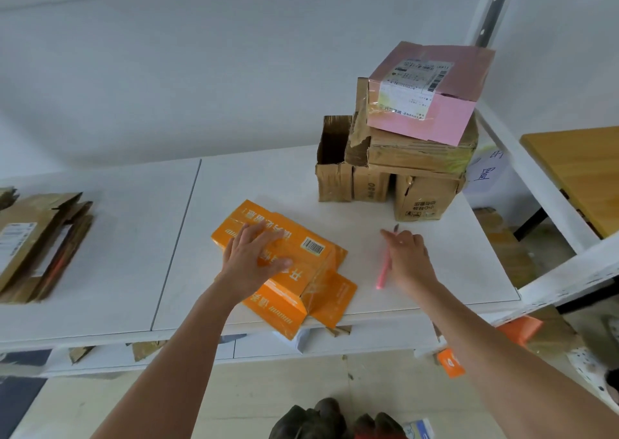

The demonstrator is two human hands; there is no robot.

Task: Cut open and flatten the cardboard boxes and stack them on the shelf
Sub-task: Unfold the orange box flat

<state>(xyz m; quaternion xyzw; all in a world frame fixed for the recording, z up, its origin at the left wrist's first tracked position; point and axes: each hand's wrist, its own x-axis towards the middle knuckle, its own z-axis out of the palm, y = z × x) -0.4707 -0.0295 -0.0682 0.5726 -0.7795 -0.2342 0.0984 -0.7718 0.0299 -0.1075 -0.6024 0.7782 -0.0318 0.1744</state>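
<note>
Orange cardboard, printed and barcoded: an orange box (284,271) lying on the white shelf (140,244), near the front edge, one flap (335,299) open and flat toward the right. Pressed from above by the left hand (254,257), fingers straight and spread across the top panel, thumb out to the right. Clear tape glinting along the box's near right corner.

To the right, well apart from the box, the right hand (407,254) over the bare shelf top, curled round a pink utility knife (385,264), index finger stretched forward; dark blade tip showing past the knuckles, pink handle end showing below the palm. Somewhat motion-blurred, so no telling exactly how the fingers wrap it.

Further back on the right, a pile of brown boxes (385,177) not yet flattened: one open-topped, standing upright at the left of the pile, two more beside it, a flatter, battered one laid across these. On the very top, tilted, a pink box (435,100) with a white shipping label.

Far left on the same shelf, a stack of flattened cardboard (37,244), brown, one label visible.

Behind the pile, a grey perforated upright (495,6) of the rack. Off to the right, a wooden tabletop (579,170). Below the shelf edge, scraps of cardboard and orange packaging on the floor.
</note>
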